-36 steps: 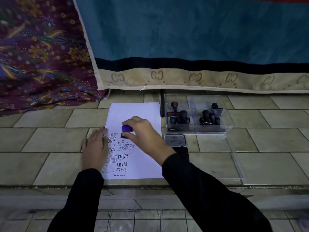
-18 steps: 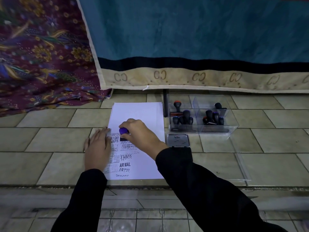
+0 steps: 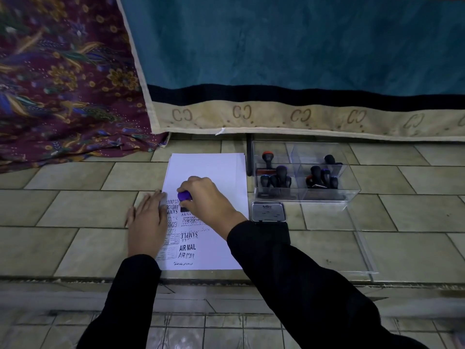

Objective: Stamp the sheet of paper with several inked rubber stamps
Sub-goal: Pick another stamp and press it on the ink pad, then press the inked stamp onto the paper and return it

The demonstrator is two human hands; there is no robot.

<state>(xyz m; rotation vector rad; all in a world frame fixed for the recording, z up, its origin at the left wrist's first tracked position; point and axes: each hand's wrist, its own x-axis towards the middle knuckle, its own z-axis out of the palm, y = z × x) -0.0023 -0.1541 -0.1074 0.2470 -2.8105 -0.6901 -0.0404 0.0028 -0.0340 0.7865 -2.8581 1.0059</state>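
A white sheet of paper (image 3: pixel 214 170) lies on the tiled floor, its lower left part covered with black stamp prints such as AIR MAIL and SAMPLE. My right hand (image 3: pixel 210 200) grips a rubber stamp with a purple knob (image 3: pixel 184 195), its base down on the sheet above the prints. My left hand (image 3: pixel 147 222) lies flat, fingers straight, pressing on the sheet's left edge. An ink pad (image 3: pixel 268 211) sits just right of the paper.
A clear plastic box (image 3: pixel 352 195) with several dark-handled stamps (image 3: pixel 280 175) stands to the right, its clear lid (image 3: pixel 362 248) lying flat in front. A teal cloth with a beige border (image 3: pixel 302 117) and a patterned purple fabric (image 3: pixel 63 84) hang behind.
My right hand with the stamp shifted a little left and farther up the sheet, then set down there. My left hand stayed flat on the paper's edge.
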